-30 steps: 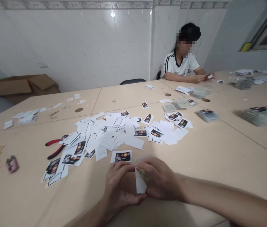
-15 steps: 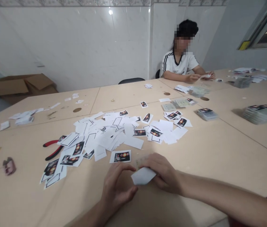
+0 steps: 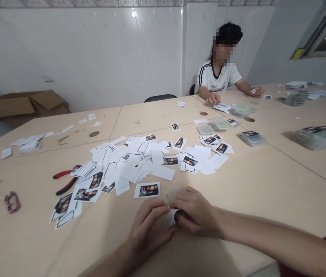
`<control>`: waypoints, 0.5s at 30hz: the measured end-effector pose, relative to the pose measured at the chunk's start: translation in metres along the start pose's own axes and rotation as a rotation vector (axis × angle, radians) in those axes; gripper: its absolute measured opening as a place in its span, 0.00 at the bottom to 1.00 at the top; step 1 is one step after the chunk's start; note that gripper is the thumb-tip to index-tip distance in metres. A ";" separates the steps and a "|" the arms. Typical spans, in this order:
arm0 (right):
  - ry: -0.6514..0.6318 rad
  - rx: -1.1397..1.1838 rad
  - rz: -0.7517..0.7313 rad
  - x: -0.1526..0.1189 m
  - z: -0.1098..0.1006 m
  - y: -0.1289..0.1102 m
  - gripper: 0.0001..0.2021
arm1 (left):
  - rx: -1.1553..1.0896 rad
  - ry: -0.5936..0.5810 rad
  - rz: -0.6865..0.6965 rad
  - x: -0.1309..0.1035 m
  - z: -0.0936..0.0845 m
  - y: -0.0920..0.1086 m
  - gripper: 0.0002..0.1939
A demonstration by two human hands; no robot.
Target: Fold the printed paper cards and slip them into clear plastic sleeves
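A white paper card (image 3: 172, 218) with a dark printed part is bent between my hands, low in the middle of the view. My right hand (image 3: 196, 212) is closed round its right side. From the left, my left hand (image 3: 151, 223) closes on the card, fingertips at its upper edge and thumb below. Past my fingers shows a clear plastic piece (image 3: 171, 195), mostly hidden by my right hand. Just beyond my hands a black-printed card (image 3: 148, 190) lies face up on the table.
A loose pile of cards (image 3: 125, 161) spreads over the table (image 3: 252, 204). Red-handled pliers (image 3: 66, 187) stick out of its left side. Clear packs (image 3: 251, 139) and taller stacks (image 3: 310, 138) stand to the right. Across the table a person (image 3: 219, 77) sits by more papers.
My left fingers and thumb have closed in on the card, which is now bent and shows its dark print. The person opposite has moved one hand to the papers on the table.
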State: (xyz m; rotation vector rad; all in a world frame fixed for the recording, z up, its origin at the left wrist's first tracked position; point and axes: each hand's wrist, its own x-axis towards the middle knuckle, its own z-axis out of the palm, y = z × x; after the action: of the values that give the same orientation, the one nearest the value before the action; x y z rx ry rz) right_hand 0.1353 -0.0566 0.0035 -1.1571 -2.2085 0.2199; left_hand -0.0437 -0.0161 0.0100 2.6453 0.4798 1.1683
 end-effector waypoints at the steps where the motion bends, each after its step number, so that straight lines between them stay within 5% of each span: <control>1: -0.007 -0.011 0.003 0.000 0.000 0.000 0.05 | -0.008 0.014 -0.008 0.001 -0.001 0.001 0.15; 15: 0.033 0.160 0.087 0.003 -0.005 0.003 0.05 | -0.098 0.022 -0.220 -0.003 -0.004 -0.004 0.11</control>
State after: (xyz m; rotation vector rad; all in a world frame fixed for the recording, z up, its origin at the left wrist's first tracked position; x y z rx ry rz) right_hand 0.1397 -0.0533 0.0075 -1.1605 -2.0732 0.4031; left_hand -0.0495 -0.0137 0.0095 2.4277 0.6803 1.1232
